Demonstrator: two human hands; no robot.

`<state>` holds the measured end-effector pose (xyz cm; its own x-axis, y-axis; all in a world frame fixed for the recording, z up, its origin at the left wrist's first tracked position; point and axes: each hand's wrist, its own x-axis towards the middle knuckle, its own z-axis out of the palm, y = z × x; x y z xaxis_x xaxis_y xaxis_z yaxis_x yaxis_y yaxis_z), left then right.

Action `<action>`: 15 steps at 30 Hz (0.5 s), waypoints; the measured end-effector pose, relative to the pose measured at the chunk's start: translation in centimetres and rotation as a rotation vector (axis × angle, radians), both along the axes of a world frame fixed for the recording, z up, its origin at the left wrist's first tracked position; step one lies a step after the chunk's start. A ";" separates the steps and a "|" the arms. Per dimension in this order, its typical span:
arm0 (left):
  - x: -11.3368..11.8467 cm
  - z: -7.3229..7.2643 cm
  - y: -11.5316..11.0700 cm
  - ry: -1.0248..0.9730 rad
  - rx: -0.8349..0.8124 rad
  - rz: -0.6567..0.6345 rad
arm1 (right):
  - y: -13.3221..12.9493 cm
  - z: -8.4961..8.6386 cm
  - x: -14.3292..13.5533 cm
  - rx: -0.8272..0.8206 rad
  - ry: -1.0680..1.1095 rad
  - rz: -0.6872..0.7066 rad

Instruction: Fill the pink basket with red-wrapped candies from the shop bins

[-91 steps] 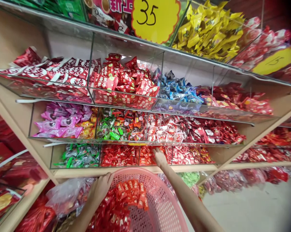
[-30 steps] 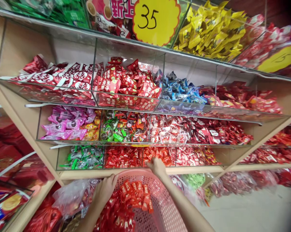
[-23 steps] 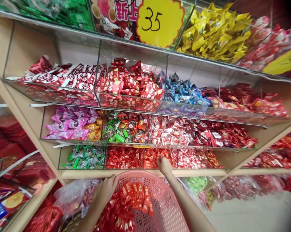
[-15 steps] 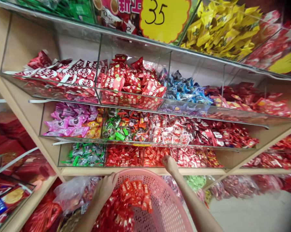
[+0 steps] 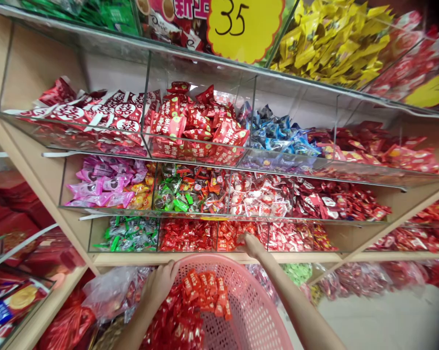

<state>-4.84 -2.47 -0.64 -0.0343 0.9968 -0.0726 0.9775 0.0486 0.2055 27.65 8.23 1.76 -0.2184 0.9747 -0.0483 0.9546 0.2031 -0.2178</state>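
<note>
My left hand [image 5: 161, 281] is closed over the rim of a pink perforated plastic basket [image 5: 265, 296], on its left side. Inside the basket lie red wrapped candies [image 5: 179, 325], with a patch of orange-red wrapped candies [image 5: 206, 289] at the far side. My right hand [image 5: 251, 244] is at the lowest shelf, over the bin of orange-red wrapped candies [image 5: 228, 231]. Its fingers look stretched out and a little apart, touching or just above the candies; the fingertips are partly hard to make out.
Clear-fronted bins of wrapped sweets fill the shelves above, with green-wrapped sweets [image 5: 131, 233] at lower left. A yellow price sign [image 5: 244, 29] hangs at the top. Plastic bags [image 5: 110, 291] lie below the shelf, and a wooden side panel [image 5: 33, 180] stands left.
My right hand has shifted slightly left over the orange-red candies, and its fingers have gone from a fist to stretched out. My left hand stays on the basket rim.
</note>
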 end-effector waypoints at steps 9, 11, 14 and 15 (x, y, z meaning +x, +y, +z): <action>0.1 0.1 -0.1 0.012 0.007 0.006 | 0.4 -0.1 -0.5 0.026 -0.092 0.088; 0.1 0.1 -0.1 0.014 0.005 0.005 | 0.3 -0.2 -0.6 0.038 -0.092 0.098; 0.0 -0.1 0.0 0.019 -0.002 0.002 | 0.1 -0.4 -0.6 0.054 -0.066 0.105; -0.1 -0.1 0.0 0.020 -0.003 0.003 | 0.1 -0.4 -0.5 0.059 -0.060 0.104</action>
